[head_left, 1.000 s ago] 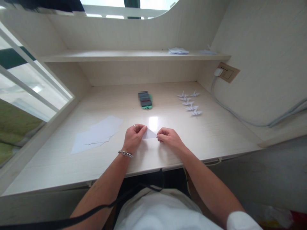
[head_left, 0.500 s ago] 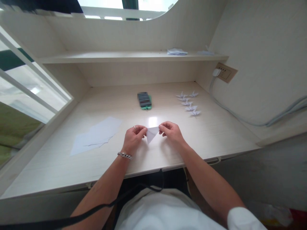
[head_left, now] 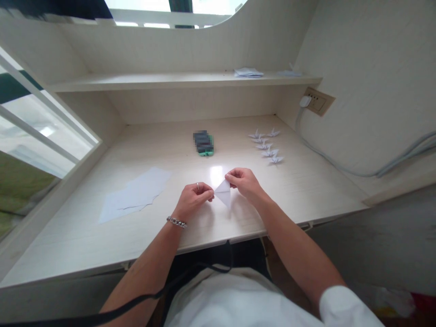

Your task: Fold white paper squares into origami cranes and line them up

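Folded paper (head_left: 224, 192) has turned; left hand (head_left: 193, 199) and right hand (head_left: 245, 182) pinch its hidden corners.

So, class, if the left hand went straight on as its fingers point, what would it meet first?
The left hand would first meet the folded paper it pinches, then probably the right hand; depth is unclear.

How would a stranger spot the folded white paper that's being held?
On the pale wood-grain desk, look near the front edge's middle. There, between the bare left hand and bare right hand, is the small, pointed folded white paper. Unlike the flat white sheets and folded white paper birds, it is held.
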Action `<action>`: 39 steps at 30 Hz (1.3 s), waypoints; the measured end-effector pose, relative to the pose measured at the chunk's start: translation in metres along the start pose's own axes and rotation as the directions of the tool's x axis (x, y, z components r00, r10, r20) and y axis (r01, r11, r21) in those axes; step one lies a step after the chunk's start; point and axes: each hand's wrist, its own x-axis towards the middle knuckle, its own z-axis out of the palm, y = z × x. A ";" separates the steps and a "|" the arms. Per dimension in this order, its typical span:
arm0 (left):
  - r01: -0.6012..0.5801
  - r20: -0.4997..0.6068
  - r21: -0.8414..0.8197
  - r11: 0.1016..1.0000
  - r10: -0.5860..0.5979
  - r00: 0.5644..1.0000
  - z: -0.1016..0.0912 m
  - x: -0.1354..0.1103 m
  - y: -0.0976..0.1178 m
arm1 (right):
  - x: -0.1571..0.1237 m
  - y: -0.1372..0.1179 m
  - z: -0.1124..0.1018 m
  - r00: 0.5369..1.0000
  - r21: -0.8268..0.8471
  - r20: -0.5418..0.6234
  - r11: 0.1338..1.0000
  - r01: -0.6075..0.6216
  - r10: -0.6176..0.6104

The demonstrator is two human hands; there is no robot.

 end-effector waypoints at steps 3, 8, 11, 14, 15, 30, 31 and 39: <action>0.002 -0.004 -0.010 1.000 -0.002 1.000 0.000 0.000 0.001 | 0.000 0.000 -0.001 1.000 0.024 -0.013 1.000 -0.009 0.009; 0.005 -0.009 -0.010 1.000 -0.005 1.000 -0.001 -0.001 0.002 | -0.001 0.001 0.001 1.000 0.065 -0.017 0.998 -0.025 0.026; 0.002 -0.016 -0.023 1.000 -0.002 1.000 -0.002 -0.002 0.001 | -0.001 0.001 -0.001 0.999 0.082 -0.034 0.997 -0.015 0.018; 0.002 -0.032 -0.035 0.999 -0.003 0.999 -0.003 -0.002 0.001 | -0.002 0.000 -0.004 0.998 0.099 -0.065 0.995 -0.012 0.018; -0.002 -0.039 -0.031 1.000 0.001 0.999 -0.003 -0.002 0.000 | -0.003 0.001 -0.004 0.998 0.098 -0.063 0.995 -0.016 0.022; -0.002 0.024 0.062 0.998 0.001 1.000 0.000 -0.001 -0.002 | -0.001 0.005 -0.006 0.997 0.088 -0.082 0.996 -0.002 0.009; -0.004 0.020 0.066 0.998 0.003 1.000 0.001 -0.001 -0.002 | -0.002 0.005 -0.005 0.997 0.081 -0.079 0.997 -0.001 0.008; 0.014 -0.057 0.085 0.996 -0.009 0.998 0.003 0.001 -0.005 | -0.011 0.000 0.009 0.999 0.069 0.045 0.997 -0.017 0.014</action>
